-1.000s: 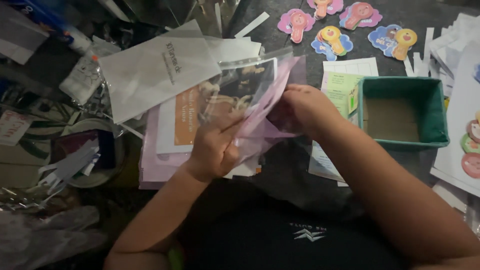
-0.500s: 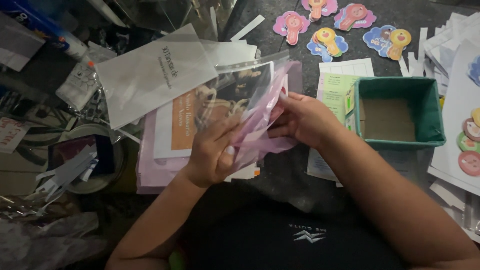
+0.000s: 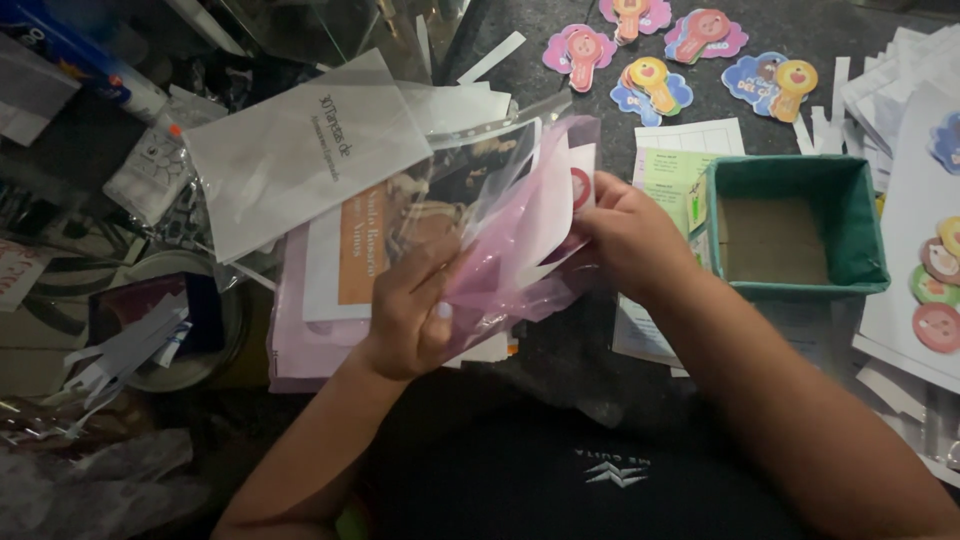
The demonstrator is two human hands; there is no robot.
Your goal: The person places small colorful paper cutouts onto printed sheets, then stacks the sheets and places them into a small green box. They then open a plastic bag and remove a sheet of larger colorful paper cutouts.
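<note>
A clear plastic sleeve [image 3: 505, 210] holding pink and white paper sheets is between my two hands at the middle of the view. My left hand [image 3: 412, 315] grips its lower left edge, thumb on top. My right hand [image 3: 630, 235] pinches its right edge, where a white sheet with a small red round mark [image 3: 580, 188] sticks out. Under the sleeve lies a printed booklet with an orange stripe [image 3: 358, 245] on a pink sheet [image 3: 300, 340].
A teal open box [image 3: 790, 290] stands right of my right hand. Flower-shaped colourful cutouts [image 3: 655, 80] lie beyond it. White paper stacks with round stickers [image 3: 930, 290] fill the right edge. A grey printed packet [image 3: 300, 150], a round tin [image 3: 215, 350] and paper strips clutter the left.
The sleeve has tilted and opened wider, with the white sheet sliding further out at the right. My hands stayed close to the same place.
</note>
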